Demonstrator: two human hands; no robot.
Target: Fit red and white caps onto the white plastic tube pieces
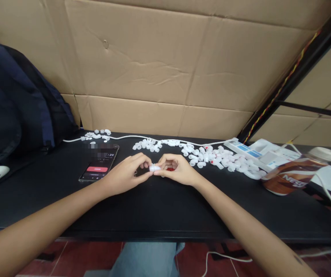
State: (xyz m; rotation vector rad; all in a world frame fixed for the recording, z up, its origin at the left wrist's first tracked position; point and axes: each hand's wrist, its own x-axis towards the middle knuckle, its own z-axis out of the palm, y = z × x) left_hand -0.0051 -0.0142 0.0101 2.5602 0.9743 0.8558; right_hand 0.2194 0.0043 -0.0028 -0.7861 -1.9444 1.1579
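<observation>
On the brown bottle (295, 175) at the right, "NESC" can be read, any further letters being unclear; on the phone (101, 163) at the left, ":39" is displayed, preceded by blurred-out blocks.

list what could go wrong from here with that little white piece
The small white piece, pinched between the fingertips of the left hand and right hand, might slip.
The phone beside the left hand could get nudged.
The loose white pile could scatter if bumped.

A bag (24, 100) sits left; a bottle (293, 175), right.
</observation>
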